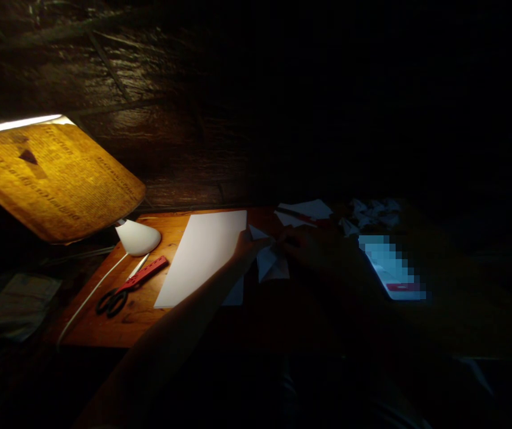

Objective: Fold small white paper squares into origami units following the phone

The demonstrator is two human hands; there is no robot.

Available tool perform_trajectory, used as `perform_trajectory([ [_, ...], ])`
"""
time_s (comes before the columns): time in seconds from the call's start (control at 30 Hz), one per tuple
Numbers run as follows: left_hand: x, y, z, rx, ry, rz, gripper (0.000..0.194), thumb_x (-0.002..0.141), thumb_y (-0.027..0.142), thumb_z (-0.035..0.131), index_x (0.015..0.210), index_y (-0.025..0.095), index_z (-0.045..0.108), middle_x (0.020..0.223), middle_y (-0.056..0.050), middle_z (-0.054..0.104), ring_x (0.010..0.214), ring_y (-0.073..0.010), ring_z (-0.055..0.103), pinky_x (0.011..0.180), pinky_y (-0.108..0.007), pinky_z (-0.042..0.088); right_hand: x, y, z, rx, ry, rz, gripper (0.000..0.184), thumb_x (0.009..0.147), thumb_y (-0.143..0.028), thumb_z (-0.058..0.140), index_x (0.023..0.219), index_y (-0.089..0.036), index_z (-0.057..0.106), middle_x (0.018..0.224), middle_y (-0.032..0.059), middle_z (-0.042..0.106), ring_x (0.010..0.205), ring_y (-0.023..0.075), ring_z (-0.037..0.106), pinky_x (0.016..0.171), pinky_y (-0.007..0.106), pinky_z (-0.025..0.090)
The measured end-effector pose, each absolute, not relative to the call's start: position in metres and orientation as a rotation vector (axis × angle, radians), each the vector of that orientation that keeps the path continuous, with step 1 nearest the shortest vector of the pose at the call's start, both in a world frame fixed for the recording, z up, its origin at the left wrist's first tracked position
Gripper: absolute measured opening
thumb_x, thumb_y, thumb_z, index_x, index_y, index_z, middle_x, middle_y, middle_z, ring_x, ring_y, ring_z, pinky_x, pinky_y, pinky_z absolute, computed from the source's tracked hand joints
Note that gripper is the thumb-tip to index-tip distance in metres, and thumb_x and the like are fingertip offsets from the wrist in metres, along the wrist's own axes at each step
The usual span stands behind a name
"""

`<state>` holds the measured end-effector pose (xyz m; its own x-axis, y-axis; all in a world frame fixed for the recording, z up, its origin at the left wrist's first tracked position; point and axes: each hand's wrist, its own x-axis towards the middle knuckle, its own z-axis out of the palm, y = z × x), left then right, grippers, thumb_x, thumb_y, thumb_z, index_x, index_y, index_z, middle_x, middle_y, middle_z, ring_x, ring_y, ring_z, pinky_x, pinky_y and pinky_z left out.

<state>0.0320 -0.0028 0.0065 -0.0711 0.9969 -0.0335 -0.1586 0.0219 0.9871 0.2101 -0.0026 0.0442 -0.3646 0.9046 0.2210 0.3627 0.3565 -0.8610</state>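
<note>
Pinching the folded paper (270,268) at its far left side: left hand (244,247), fingers nearly closed on it. Right hand (300,245) curled at the paper's far right edge, in shadow; from here I can't tell if it grips. Paper sits on the table (88,329), just right of the white sheet (206,256). Scissors (123,290) and lamp (72,185) left, lit phone (390,268) right, small paper pieces (372,213) far right.

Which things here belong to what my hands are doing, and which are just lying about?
Likely in the job:
folded paper, at the left hand and right hand
white paper beside it
lamp, for light

Seemingly lying about:
scissors
phone
papers at the back
</note>
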Motion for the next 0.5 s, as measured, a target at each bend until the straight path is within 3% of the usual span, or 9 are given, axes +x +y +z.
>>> perform_trajectory([
  [0.27,0.034,-0.001,0.009,0.849,1.112,1.381,0.027,0.046,0.022,0.085,0.064,0.014,0.067,0.059,-0.001,0.066,0.053,-0.0144,0.060,0.055,-0.027,0.045,0.208,0.004,0.035,-1.048,-1.836,1.103,0.010,0.077,-0.024,0.064,0.068,-0.019,0.065,0.073,0.0024,0.067,0.072,0.0169,0.059,0.070,0.029,0.046],
  [0.5,0.025,0.009,0.003,0.724,1.008,1.529,0.028,0.053,0.024,0.081,0.054,0.017,0.054,0.049,0.007,0.051,0.048,-0.0070,0.048,0.052,-0.022,0.036,0.211,0.000,0.047,-1.122,-1.847,1.110,0.016,0.077,-0.024,0.068,0.063,-0.020,0.061,0.067,0.0002,0.061,0.067,0.0149,0.054,0.065,0.027,0.042],
])
